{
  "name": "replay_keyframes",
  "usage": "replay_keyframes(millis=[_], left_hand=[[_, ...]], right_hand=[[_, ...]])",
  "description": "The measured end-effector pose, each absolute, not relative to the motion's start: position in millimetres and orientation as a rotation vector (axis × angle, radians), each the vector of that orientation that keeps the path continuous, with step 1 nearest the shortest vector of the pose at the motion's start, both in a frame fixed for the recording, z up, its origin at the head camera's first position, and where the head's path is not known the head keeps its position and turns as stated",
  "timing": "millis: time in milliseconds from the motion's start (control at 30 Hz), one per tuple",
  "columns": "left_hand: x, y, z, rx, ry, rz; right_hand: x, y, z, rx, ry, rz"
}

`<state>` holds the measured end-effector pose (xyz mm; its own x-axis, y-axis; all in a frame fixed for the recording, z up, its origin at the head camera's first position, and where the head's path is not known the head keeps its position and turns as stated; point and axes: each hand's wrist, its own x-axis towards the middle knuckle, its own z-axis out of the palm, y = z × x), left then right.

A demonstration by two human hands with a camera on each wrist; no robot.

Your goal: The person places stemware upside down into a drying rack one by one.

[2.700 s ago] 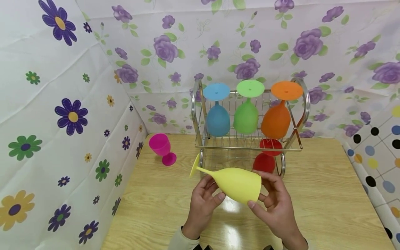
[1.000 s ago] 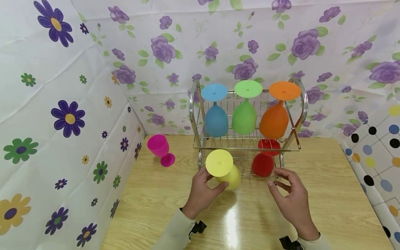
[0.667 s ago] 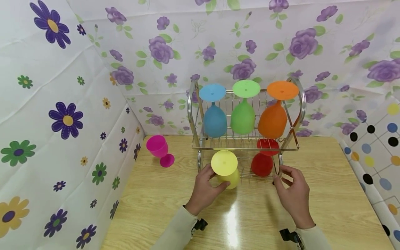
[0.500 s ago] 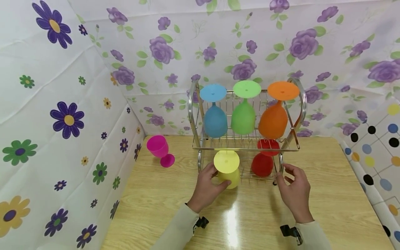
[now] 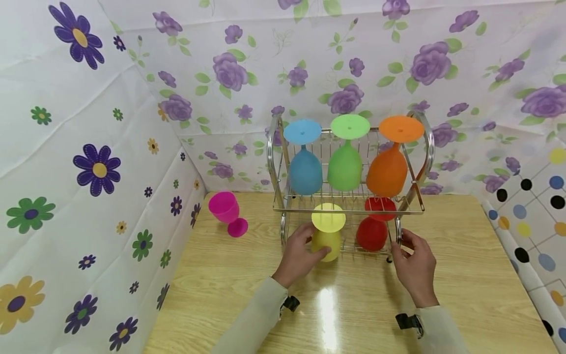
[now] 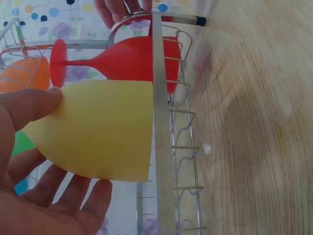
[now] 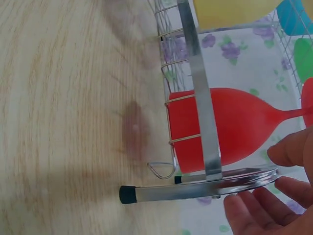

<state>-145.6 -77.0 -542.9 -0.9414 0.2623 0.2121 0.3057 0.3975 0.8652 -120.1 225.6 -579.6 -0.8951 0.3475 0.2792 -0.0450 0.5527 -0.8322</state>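
Observation:
My left hand point(image 5: 297, 258) holds a yellow plastic goblet point(image 5: 326, 244) upside down by its bowl, at the front of the lower tier of a two-tier metal wire rack point(image 5: 347, 212). In the left wrist view the thumb and fingers go round the goblet's bowl, its rim close to the rack's front bar. On the lower tier's right side stands an inverted red goblet point(image 7: 234, 122). My right hand point(image 5: 416, 268) grips the rack's right side leg between thumb and fingers, as the right wrist view shows.
Inverted blue point(image 5: 306, 172), green point(image 5: 345, 169) and orange point(image 5: 387, 172) goblets stand on the upper tier. A magenta goblet point(image 5: 224, 207) leans on its side on the wooden table point(image 5: 460, 265), left of the rack. Flowered cloth walls point(image 5: 247, 98) enclose the back and left.
The yellow goblet, earlier held sideways in both hands, was turned base up and moved inward to the lower tier by the left hand. The right hand let go and took the rack's leg.

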Motion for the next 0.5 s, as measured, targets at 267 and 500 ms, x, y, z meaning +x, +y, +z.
replay_keyframes(millis=[267,500], left_hand=[[-160,-70,-549,-0.505,-2.612,-1.645],[-174,-60,-551,-0.453,-2.609,-1.661]], right_hand=[[-125,229,-586,-0.282,-2.346,1.270],[-127,232,-590,-0.312,-2.336,1.279]])
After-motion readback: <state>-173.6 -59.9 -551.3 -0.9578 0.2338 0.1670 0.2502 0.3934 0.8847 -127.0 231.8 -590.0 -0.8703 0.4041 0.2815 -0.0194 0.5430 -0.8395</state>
